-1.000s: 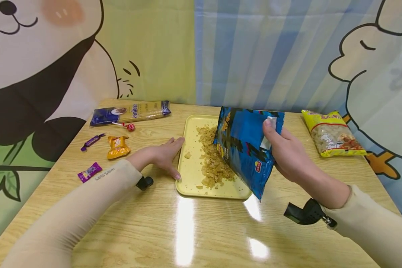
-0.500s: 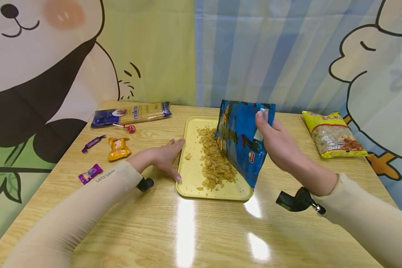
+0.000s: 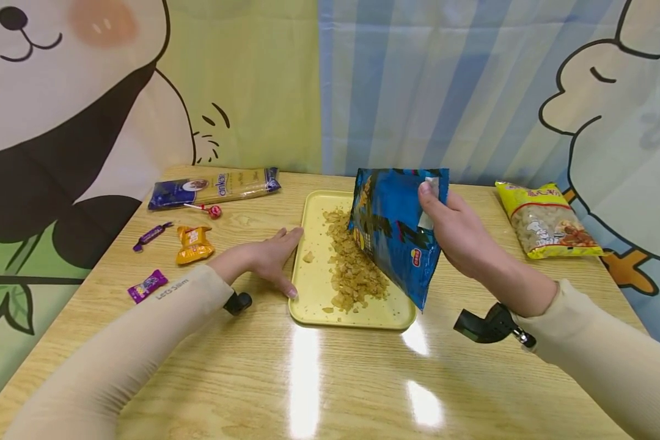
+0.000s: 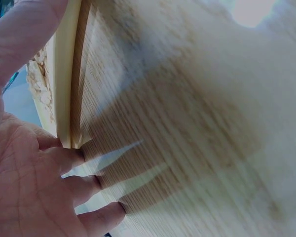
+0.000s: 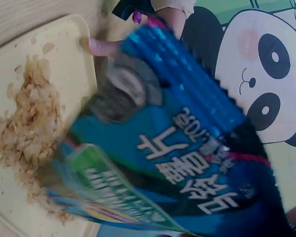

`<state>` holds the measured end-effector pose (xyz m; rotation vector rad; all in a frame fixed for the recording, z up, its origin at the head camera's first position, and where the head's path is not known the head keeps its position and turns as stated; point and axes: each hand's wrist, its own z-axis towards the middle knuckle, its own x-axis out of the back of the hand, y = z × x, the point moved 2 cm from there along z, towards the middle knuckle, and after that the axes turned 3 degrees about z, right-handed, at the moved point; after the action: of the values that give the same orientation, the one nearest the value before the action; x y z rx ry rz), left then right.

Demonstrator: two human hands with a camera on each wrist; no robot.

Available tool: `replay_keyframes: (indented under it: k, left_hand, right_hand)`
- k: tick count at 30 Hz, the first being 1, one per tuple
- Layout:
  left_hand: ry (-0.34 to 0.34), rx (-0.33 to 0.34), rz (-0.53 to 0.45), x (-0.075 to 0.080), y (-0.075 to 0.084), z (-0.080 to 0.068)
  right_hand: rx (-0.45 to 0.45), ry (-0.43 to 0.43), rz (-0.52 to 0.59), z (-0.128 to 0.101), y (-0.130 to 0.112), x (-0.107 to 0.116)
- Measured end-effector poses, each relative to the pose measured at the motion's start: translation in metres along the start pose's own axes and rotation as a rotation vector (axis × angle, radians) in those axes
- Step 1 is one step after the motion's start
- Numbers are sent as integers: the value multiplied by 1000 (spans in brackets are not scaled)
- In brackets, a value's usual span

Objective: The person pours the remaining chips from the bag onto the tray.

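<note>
Blue foil chip bag (image 3: 398,229), upended with its mouth over the right half of the pale yellow plastic tray (image 3: 315,278), is gripped by the right hand (image 3: 456,235), fingers curled round its upper end. Crumbled golden chips (image 3: 354,269) lie heaped along the tray's middle. The left hand (image 3: 269,256) rests with straight fingers against the tray's left edge on the wooden table (image 3: 308,379).

The bench (image 3: 330,379) was a pale wood-grain laminate, super glossy, with bright glare patches around 6 o'clock of the tray (image 3: 315,287). That tray looked like smooth matt yellow plastic. The blue chip bag (image 3: 396,232) was shiny crinkly foil-type plastic with a zigzag-cut edge, and the crisps (image 3: 354,269) heaped on the tray looked dry, rough and flaky. Over at 9 o'clock the candy wrappers (image 3: 147,284) were glossy film too. The sleeves (image 3: 143,330) were soft matt beige cloth.
</note>
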<state>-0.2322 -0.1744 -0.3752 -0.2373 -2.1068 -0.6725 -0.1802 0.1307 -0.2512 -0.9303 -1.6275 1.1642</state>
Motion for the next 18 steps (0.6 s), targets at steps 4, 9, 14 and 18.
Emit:
replay_keyframes:
  k: [4,9,14,18]
  left_hand:
    - [1,-3,8,0,0,1]
    - [2,-4,7,-1,-1,0]
    - [1,3,8,-1,1,-1]
    - [-1,2,9,0,1,-2]
  right_hand:
    - [2,-8,10,-1,-1,0]
    - [-5,-11,29,-3,-5,0]
    - [-28,-11,43,-5,-7,1]
    - [-37,-27,43,-8,-9,2]
